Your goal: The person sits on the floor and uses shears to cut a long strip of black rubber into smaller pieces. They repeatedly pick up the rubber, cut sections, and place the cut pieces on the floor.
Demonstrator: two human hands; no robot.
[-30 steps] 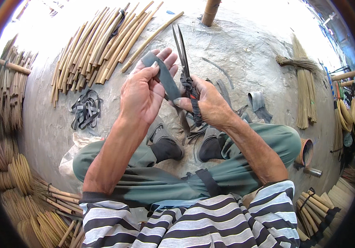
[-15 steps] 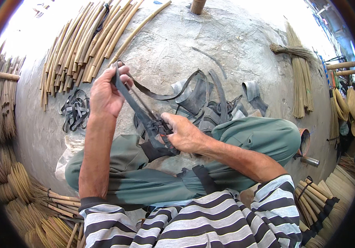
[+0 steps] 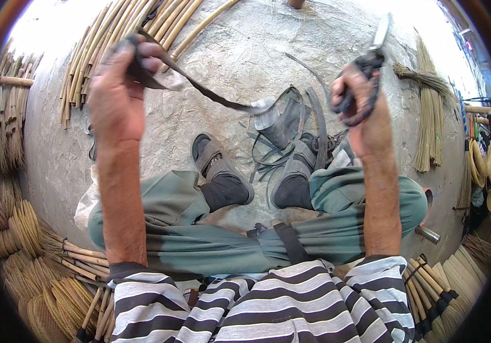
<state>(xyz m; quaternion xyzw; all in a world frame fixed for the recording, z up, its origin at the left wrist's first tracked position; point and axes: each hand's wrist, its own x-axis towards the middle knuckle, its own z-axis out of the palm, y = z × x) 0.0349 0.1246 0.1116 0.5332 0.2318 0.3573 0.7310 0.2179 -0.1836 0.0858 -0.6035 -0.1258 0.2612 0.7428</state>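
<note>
My left hand [image 3: 121, 94], raised at the upper left and a little blurred, is closed on a long dark rubber strip [image 3: 199, 90]. From there the strip sags to the right, down toward the pile of rubber scraps [image 3: 282, 128] on the ground. At the upper right, my right hand [image 3: 362, 108] grips a pair of scissors [image 3: 379, 43] by wrapped black handles, fingers through the loops. Their blades point up and away, blurred, well apart from the strip. Both my sandalled feet [image 3: 222, 171] show between the hands, the right one beside the scraps.
Bamboo poles [image 3: 94, 54] lie in a row at the far left. A tied bundle of thin straw-like sticks [image 3: 425, 114] lies at the right. Broom heads [image 3: 25, 228] and handles are stacked at the near left. A metal tube [image 3: 428, 234] lies by my right knee.
My right hand has swung up and right with the scissors, away from the strip. My left hand has moved left and up, still holding the strip. My feet have come into sight.
</note>
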